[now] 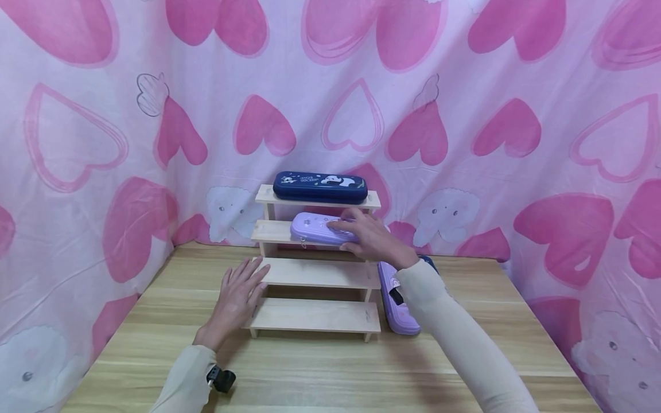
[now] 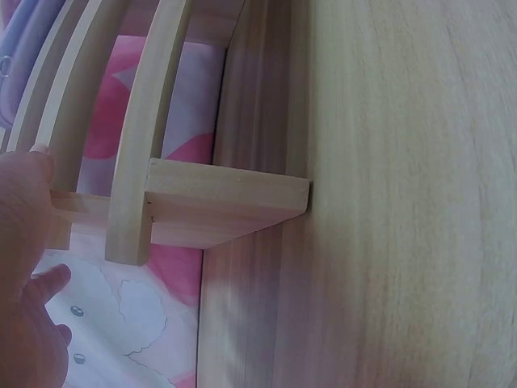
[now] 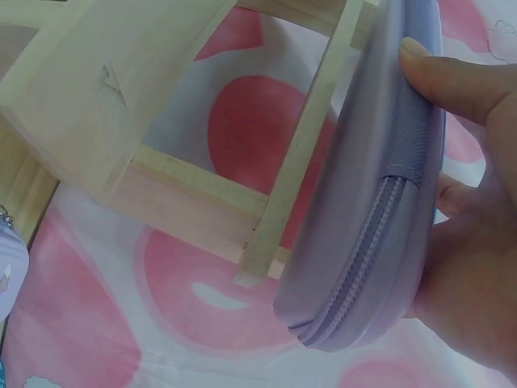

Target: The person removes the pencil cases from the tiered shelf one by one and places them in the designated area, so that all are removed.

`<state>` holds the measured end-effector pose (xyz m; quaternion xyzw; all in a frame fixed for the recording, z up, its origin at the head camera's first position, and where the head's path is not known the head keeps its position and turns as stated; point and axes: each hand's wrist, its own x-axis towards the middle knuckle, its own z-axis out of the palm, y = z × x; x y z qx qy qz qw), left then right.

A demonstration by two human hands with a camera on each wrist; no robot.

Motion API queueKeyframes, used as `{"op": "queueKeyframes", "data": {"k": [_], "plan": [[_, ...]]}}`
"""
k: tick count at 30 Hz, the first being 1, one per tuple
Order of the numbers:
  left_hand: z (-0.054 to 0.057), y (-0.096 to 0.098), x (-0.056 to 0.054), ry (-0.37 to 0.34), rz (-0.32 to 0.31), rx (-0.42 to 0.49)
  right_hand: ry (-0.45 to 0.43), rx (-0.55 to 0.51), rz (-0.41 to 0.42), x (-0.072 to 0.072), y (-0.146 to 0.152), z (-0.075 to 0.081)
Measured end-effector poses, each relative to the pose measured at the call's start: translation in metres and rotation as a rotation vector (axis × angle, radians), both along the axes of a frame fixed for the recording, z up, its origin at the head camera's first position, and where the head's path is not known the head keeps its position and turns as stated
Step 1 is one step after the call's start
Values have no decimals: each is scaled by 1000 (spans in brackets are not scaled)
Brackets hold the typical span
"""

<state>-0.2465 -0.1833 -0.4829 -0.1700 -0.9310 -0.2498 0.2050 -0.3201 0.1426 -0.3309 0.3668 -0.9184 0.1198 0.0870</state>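
A pink heart-print curtain (image 1: 289, 80) hangs behind a wood-grain worktop (image 1: 310, 373). The lilac case (image 1: 315, 228) is at the centre of the head view, on the second tier (image 1: 271, 230) from the top of a stepped wooden rack (image 1: 315, 273). Its long axis runs left to right, nearly along the tier, dipping slightly towards the right of the frame; whether its base sits flat is hard to tell.

The right hand (image 1: 369, 235) is the nearer, at the case's right end, with bent fingers over the lid and the thumb against the front edge, gripping it. The left hand (image 1: 236, 299) is well apart from the case, which lies up and to the right of it in the frame. Its fingers are spread and nearly straight at the rack's left end, apparently touching the wood and grasping nothing.

Above, a navy case (image 1: 320, 188) lies on the top tier. A second lilac case (image 1: 396, 312) lies on the worktop just beside the rack's right side, partly behind the right sleeve (image 1: 449, 327).

The right wrist view shows what the head view hides: the zip (image 3: 359, 255) ending at a fabric strip (image 3: 408, 133), the thumb pressed on that side. The left wrist view shows the rack's end support (image 2: 230, 194) meeting the worktop.
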Motion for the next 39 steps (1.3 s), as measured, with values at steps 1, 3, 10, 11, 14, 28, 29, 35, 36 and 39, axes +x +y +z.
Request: {"op": "queueKeyframes", "data": {"k": [1, 3, 10, 11, 14, 28, 29, 35, 36, 39], "plan": [[0, 0, 0, 0, -1, 1, 1, -3, 1, 1, 1, 0], [0, 0, 0, 0, -2, 1, 12, -13, 10, 2, 4, 0], [-1, 0, 0, -9, 6, -2, 42, -31, 19, 8, 12, 4], [-1, 0, 0, -9, 6, -2, 41, -32, 16, 8, 13, 4], [-1, 0, 0, -9, 5, -2, 34, -37, 4, 11, 16, 6], [-1, 0, -1, 3, -5, -2, 16, -59, -55, 22, 46, 3], [-1, 0, -1, 3, -5, -1, 13, -60, -61, 23, 48, 3], [-1, 0, -1, -7, -1, 4, -14, -79, -78, 25, 59, 4], [-1, 0, -1, -6, 0, 5, -18, -80, -82, 25, 60, 3], [-1, 0, -1, -1, 3, 8, -30, -81, -100, 26, 65, 3]]}}
